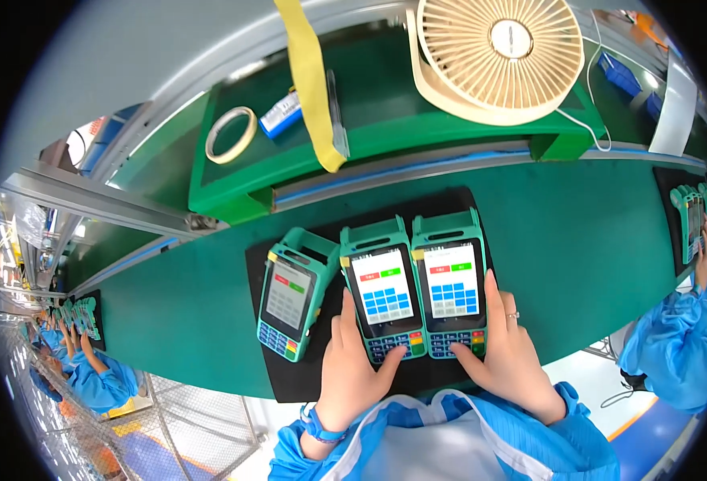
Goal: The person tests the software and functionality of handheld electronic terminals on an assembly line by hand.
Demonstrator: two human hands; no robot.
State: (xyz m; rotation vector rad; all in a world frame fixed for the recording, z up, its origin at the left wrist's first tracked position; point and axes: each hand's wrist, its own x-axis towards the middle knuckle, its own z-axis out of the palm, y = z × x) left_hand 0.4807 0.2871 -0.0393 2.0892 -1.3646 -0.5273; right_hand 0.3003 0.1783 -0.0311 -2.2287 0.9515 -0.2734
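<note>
A person's blue sleeves (570,445) come in from the near edge, a blue band (319,427) round the left wrist. The left hand (353,365) loosely grips the middle terminal (383,295), its fingers along the left side and its thumb over the near right part of the keypad. The right hand (509,345) holds the right terminal (452,293) the same way, fingers along the right edge, thumb at the keypad's near left. So both terminals lie between the hands, side by side, faces up and screens lit. Just left of the left hand, untouched, the left terminal (289,297) sits slightly askew. All three are on a black mat (296,386) over the green worktop (185,313). On the right, well apart, a co-worker's hand (704,252) is at other terminals. Beyond the mat, a raised green shelf (377,120) carries a tape roll (250,138) at left and a cream fan (497,64) at right; a yellow strip (312,80) hangs between them.
</note>
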